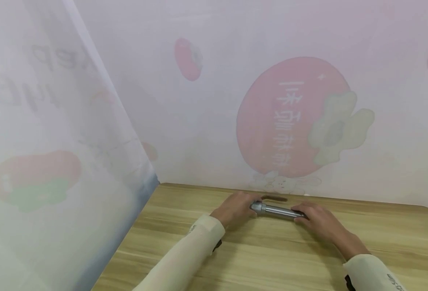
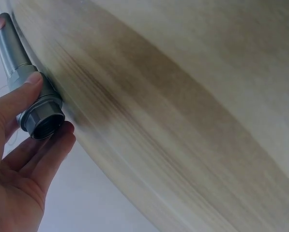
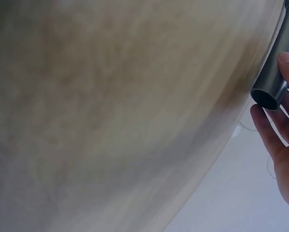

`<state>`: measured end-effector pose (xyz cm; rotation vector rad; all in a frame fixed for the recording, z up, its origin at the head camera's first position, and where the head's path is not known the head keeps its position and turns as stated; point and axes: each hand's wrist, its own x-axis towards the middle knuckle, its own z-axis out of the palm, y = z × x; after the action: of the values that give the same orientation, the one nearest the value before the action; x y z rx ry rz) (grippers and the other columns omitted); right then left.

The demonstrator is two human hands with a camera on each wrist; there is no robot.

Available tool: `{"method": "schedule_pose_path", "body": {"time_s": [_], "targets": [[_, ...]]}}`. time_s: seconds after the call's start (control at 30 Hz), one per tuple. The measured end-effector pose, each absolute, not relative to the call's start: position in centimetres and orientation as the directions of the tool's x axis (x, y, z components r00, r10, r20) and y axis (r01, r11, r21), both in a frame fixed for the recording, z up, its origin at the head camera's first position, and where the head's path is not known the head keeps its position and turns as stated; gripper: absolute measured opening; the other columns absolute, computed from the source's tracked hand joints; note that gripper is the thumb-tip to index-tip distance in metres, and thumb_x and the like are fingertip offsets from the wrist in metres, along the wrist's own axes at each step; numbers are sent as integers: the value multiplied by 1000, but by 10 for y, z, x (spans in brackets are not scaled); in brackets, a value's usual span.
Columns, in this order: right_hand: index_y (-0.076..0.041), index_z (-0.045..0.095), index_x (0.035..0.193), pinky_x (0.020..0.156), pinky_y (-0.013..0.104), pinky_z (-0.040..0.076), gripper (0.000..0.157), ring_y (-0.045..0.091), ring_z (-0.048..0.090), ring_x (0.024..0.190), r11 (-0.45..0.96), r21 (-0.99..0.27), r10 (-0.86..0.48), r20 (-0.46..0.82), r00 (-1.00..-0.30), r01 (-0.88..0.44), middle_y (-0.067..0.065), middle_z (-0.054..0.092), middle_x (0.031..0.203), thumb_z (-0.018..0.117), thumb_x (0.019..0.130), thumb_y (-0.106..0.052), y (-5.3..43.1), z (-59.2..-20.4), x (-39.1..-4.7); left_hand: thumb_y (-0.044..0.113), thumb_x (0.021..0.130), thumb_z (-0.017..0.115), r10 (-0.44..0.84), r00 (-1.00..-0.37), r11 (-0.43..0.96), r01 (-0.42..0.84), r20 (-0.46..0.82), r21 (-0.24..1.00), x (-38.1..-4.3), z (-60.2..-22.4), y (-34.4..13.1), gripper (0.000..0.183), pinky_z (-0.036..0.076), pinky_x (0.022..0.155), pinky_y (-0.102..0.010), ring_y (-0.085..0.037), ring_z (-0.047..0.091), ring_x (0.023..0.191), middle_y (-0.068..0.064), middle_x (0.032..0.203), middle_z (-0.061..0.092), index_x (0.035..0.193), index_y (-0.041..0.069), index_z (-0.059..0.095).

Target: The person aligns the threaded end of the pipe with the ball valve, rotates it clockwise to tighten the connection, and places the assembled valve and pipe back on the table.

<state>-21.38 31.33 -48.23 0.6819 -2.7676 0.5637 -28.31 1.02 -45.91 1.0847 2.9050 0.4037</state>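
Note:
A grey metal pipe (image 1: 281, 211) lies crosswise between both hands, close over the back of the wooden table. Its left end carries a wider fitting (image 2: 41, 104) with a hexagonal, hollow mouth. My left hand (image 1: 237, 207) holds that fitting, thumb on top and fingers beneath, as the left wrist view shows. At the other end, the thumb and fingers of my right hand (image 1: 319, 220) grip the plain tube. The right wrist view shows the tube's open round end (image 3: 266, 99) just above the fingertips.
The wooden tabletop (image 1: 272, 254) stretches toward me and to both sides. A thin brown strip (image 1: 274, 198) shows just behind the pipe. Pale printed cloth (image 1: 206, 133) hangs along the back edge, and another sheet (image 1: 54, 133) hangs on the left.

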Motion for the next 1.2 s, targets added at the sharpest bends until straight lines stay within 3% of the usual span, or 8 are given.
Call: {"method": "schedule_pose_path", "body": {"time_s": [0.53,0.87,0.97,1.2], "targets": [[-3,75,132,100,62,60,36,44,72,120,821,-348,-373,273,-887,-452,20,75,131,81,99,-16,313,-483,-222,25,98,84,635,-770,739,627,54,246,-287,-450,8,44,58,88,-22,-6,69,102,3,132,78,140,20,73],[-9,78,124,97,62,61,28,41,73,118,851,-296,-329,344,-879,-434,16,77,128,82,99,-21,326,-476,-209,19,107,73,613,-784,740,613,98,275,-281,-435,-1,36,60,108,-37,-21,69,132,2,144,73,143,21,72],[-10,78,120,92,60,63,24,41,73,117,851,-265,-333,396,-856,-454,15,77,127,82,98,-20,331,-474,-199,19,109,70,599,-791,745,608,125,274,-279,-433,-7,32,61,104,-36,-20,72,126,1,140,75,141,19,73],[-10,79,115,86,60,64,24,41,71,116,846,-206,-318,544,-776,-491,12,76,124,87,93,-15,329,-473,-181,19,109,70,564,-803,775,595,192,214,-275,-437,-28,14,64,88,-29,-15,77,106,2,117,82,117,16,82]]}}
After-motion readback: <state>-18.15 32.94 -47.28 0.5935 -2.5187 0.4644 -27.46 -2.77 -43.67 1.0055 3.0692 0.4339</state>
